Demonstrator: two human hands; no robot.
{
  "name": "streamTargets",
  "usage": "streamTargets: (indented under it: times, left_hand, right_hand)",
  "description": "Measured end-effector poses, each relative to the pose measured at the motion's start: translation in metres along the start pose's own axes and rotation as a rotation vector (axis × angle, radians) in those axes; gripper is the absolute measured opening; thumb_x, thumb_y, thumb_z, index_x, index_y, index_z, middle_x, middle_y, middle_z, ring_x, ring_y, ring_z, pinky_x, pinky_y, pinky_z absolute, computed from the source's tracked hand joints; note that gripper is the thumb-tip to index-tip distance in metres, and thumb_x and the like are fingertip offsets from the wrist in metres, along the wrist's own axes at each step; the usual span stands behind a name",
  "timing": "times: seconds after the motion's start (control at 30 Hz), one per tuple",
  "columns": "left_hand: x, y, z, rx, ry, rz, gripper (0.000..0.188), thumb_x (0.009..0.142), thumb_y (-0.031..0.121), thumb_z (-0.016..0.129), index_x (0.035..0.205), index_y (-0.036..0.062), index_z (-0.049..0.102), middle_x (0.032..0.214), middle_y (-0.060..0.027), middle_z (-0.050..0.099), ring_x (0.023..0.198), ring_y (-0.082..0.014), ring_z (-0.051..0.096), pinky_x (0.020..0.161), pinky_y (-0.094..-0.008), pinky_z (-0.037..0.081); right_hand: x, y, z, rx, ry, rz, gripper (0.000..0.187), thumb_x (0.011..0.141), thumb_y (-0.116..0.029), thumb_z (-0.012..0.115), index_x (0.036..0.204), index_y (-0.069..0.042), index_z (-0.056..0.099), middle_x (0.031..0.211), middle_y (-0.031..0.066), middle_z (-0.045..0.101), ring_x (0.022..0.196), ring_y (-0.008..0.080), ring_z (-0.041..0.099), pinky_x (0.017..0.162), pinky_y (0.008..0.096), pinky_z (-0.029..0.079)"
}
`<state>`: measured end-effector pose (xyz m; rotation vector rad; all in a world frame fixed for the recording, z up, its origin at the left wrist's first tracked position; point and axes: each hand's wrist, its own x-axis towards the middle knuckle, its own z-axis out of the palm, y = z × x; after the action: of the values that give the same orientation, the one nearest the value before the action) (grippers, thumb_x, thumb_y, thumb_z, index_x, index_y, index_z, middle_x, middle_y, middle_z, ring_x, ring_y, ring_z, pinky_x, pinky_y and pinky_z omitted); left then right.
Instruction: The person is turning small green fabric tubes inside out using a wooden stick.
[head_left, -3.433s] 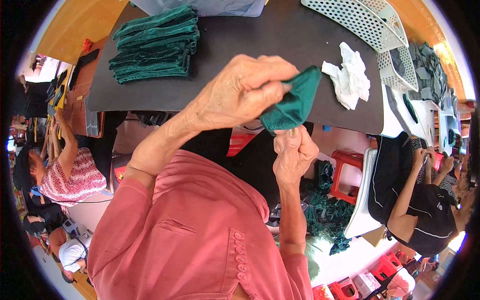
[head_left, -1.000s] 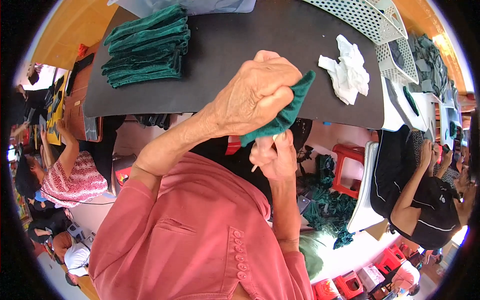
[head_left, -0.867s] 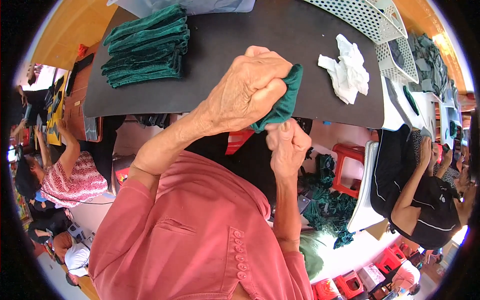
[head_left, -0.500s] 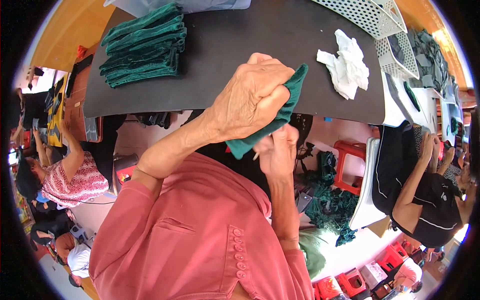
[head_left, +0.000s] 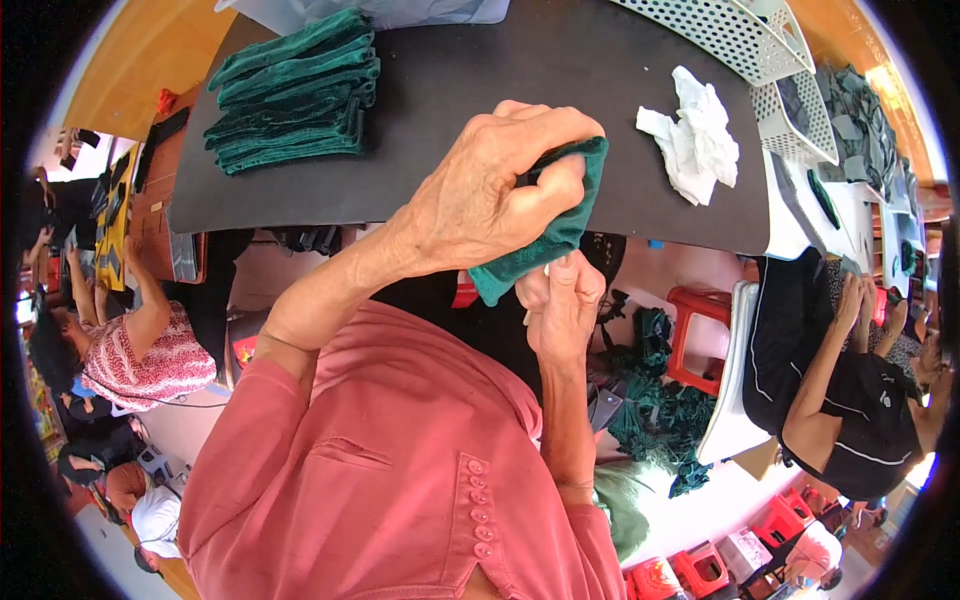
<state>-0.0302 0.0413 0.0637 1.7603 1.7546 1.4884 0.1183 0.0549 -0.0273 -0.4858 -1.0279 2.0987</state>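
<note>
My left hand (head_left: 475,190) is closed around a dark green velvet fabric piece (head_left: 545,252), its fingers curled into the folds. The velvet hangs below the hand, in front of the table's near edge. Just under it, my right hand (head_left: 563,305) is closed with the thumb up, against the velvet's lower edge. A thin pale tip shows below its fingers, too small to name. A neat stack of green velvet pieces (head_left: 290,95) lies at the left on the dark table (head_left: 470,60).
A crumpled white cloth (head_left: 692,140) lies right of my hands. White perforated baskets (head_left: 730,45) stand at the far right. Below the table are a red stool (head_left: 692,335) and a heap of green scraps (head_left: 650,410). Other people sit at both sides.
My left hand has shifted its grip and opened out the velvet's upper fold, and the velvet has turned slightly. My right hand remains just below it, now less blurred.
</note>
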Motion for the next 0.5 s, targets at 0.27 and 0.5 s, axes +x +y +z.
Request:
streamTargets:
  times: [0.27, 0.5]
  left_hand:
    - [0.001, 0.0, -0.003, -0.134, -0.165, -0.135, 0.016, 0.077, 0.001, 0.04, 0.083, -0.0023, 0.055, 0.072, -0.0087, 0.055, 0.051, -0.0142, 0.048, 0.05, -0.0277, 0.041]
    - [0.002, -0.009, 0.008, 0.067, -0.122, 0.155, 0.014, 0.077, 0.003, 0.041, 0.077, -0.0038, 0.053, 0.074, -0.0118, 0.056, 0.061, -0.022, 0.053, 0.055, -0.0324, 0.043]
  right_hand:
    - [0.007, -0.005, 0.004, -0.868, 0.313, -0.487, 0.028, 0.094, -0.021, 0.05, 0.077, 0.001, 0.056, 0.06, -0.003, 0.044, 0.052, 0.0051, 0.036, 0.047, 0.0206, 0.027]
    - [-0.007, 0.0, 0.008, 0.234, -0.002, 0.109, 0.032, 0.095, -0.025, 0.05, 0.074, -0.001, 0.054, 0.057, -0.0027, 0.043, 0.046, 0.004, 0.033, 0.041, 0.0224, 0.023]
